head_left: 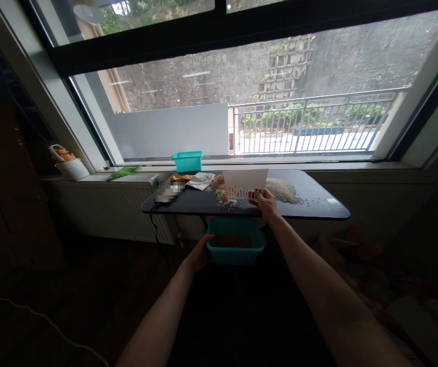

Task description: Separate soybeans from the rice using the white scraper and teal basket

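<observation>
My left hand (199, 253) grips the left rim of a teal plastic tub (235, 248), held just below the front edge of a black table (318, 204). Brownish grains lie inside the tub. My right hand (265, 202) is closed on the lower edge of a white slotted basket (245, 183), which stands on the tabletop. Yellow corn kernels (221, 191) are heaped to the basket's left and whitish grains (283, 190) to its right. Loose kernels are scattered near the table's front edge.
A second teal tub (187, 161) sits on the windowsill behind the table. An orange packet (181, 178) and a white wrapper (200, 180) lie at the table's left. A white pot (72, 167) rests on the radiator ledge. A cable (155, 229) hangs from the table.
</observation>
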`<state>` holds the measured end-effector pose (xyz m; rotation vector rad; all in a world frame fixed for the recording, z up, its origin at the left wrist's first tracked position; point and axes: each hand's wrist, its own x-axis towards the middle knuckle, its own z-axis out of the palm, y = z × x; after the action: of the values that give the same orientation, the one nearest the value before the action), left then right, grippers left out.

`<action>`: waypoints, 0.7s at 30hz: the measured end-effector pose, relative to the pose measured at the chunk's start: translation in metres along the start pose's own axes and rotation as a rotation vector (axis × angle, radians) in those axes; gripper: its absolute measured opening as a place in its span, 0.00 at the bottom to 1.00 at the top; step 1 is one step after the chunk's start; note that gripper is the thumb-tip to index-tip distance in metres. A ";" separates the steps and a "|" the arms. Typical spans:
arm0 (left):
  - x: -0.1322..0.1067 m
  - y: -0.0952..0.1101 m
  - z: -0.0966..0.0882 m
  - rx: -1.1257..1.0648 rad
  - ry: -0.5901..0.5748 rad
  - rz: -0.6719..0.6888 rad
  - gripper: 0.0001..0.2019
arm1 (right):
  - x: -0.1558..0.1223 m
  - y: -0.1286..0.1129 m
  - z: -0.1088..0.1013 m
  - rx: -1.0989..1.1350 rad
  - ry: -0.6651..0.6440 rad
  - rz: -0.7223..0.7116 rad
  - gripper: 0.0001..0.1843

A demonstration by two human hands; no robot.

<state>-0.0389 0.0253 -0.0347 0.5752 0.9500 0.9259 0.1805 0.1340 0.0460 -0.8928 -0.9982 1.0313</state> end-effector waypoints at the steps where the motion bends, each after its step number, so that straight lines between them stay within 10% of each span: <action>1: 0.000 0.000 -0.001 -0.003 -0.002 -0.003 0.19 | 0.001 0.001 0.001 0.004 -0.009 0.000 0.16; 21: -0.001 0.015 -0.011 -0.008 0.094 -0.006 0.19 | -0.007 -0.006 -0.003 -0.023 0.061 0.009 0.10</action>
<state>-0.0547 0.0321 -0.0286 0.5258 1.0314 0.9574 0.1838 0.1251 0.0485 -0.9431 -0.9568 0.9964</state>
